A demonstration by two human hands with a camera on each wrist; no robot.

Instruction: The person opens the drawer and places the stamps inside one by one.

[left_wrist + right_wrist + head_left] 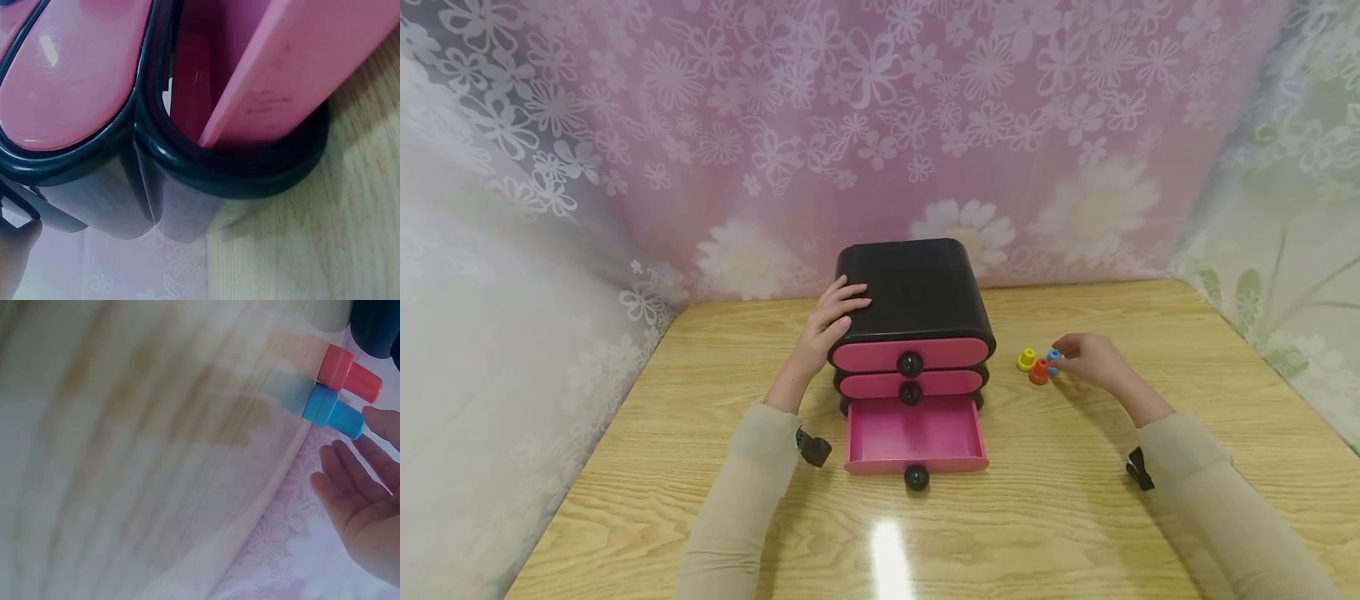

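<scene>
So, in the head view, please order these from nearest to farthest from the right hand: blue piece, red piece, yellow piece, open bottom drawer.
1. Blue piece: at the fingertips of the right hand.
2. Red piece: just left of the blue one.
3. Yellow piece: further left.
4. Open bottom drawer: far left, pulled out of the small chest.

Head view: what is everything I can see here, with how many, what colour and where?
drawer chest: one, black with pink fronts, table middle
closed drawers: two, pink, black knobs, upper
open drawer: one, pink, bottom, pulled out
small pegs: three, yellow, red, blue, right of chest
table: one, light wood
curtain: pink floral, behind
left hand: rests on the chest's top left edge
right hand: fingers at the blue peg
</scene>
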